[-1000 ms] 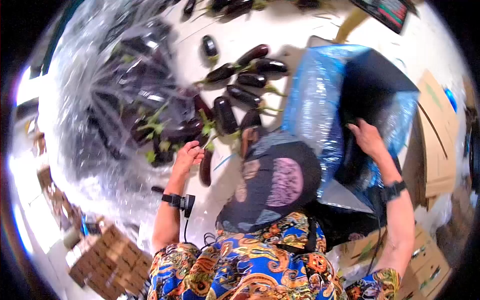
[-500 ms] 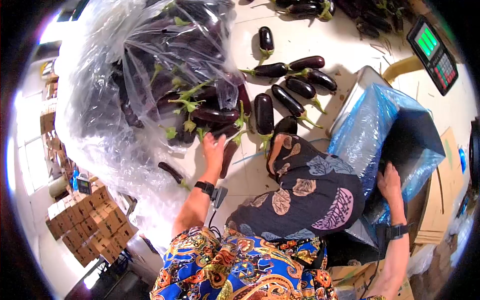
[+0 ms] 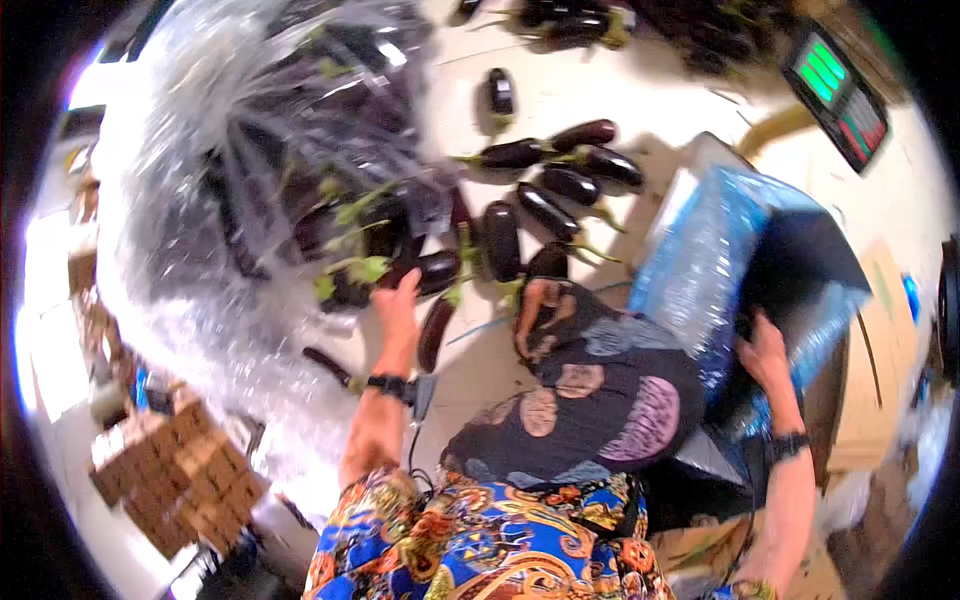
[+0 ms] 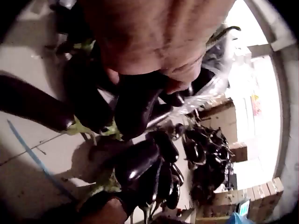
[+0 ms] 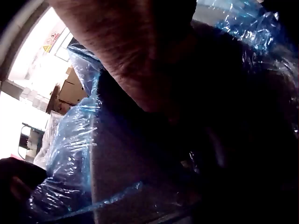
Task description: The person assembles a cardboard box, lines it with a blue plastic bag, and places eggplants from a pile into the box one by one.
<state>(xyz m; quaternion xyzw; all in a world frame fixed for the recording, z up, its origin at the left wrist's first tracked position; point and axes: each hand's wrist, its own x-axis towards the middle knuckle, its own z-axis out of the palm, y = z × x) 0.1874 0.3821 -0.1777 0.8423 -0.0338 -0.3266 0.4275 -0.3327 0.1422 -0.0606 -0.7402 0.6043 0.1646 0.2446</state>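
Eggplant (image 4: pixel 135 109): I see it under the left palm, at the near edge of the clear plastic bag (image 3: pixel 190 230), with other eggplants close around it.
Left hand (image 3: pixel 394 310): thumb and a finger come down on either side of the eggplant, pinching it near one end; I judge that hold leaves most of the body free of its neighbours.
Right hand (image 3: pixel 766 352): inside the box mouth, the fingertips lost in shadow; I cannot tell whether they are spread, pressed together or pinching something.
Box (image 3: pixel 830 245): open side towards the person, which I take to give the right arm a short way in; it looks set on the scale.
Blue liner (image 3: pixel 690 260): folded out over the rim, I think to keep the mouth uncovered.
Scale display (image 3: pixel 822 72): raised beyond the box, lit green, readable past the load, I would guess.
Loose eggplants (image 3: pixel 546 212): between bag and box on the pale table (image 3: pixel 480 365), within reach of both arms.
Long axis: in my left wrist view it runs from the palm downward, leaning slightly left.
Pointing: a smooth, rounded end faces away from the palm; the other is hidden, so I cannot confirm where its stalk lies.
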